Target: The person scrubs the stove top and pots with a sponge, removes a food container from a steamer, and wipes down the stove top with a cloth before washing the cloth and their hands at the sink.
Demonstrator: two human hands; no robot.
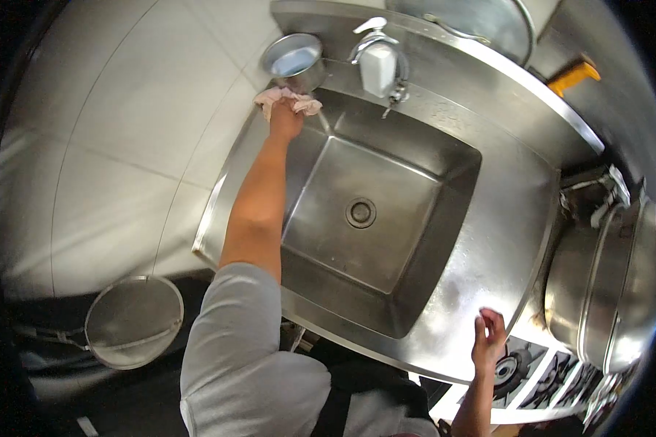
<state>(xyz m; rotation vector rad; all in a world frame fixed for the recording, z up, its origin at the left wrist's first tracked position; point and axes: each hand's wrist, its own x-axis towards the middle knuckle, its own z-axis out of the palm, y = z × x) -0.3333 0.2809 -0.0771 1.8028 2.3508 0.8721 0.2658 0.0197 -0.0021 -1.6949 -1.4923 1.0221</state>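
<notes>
My left hand (pixel 286 124) reaches to the back left corner of the steel sink (pixel 386 193), closed on a crumpled pale pink cloth (pixel 270 97). The cloth lies against the counter rim, just in front of a round metal pot (pixel 310 76) with something bluish-white inside. Whether the cloth touches the pot I cannot tell. Over the right front part of the steel counter, my right hand (pixel 490 339) holds nothing; its fingers are slightly curled and apart from the thumb.
Behind the sink stand a white pump bottle (pixel 378 69) and a curved faucet (pixel 399 93). Large metal pans (pixel 598 280) sit at the right, beside a stove (pixel 536 375). A round mesh strainer (pixel 135 322) is at lower left. An orange handle (pixel 574 75) rests at back right.
</notes>
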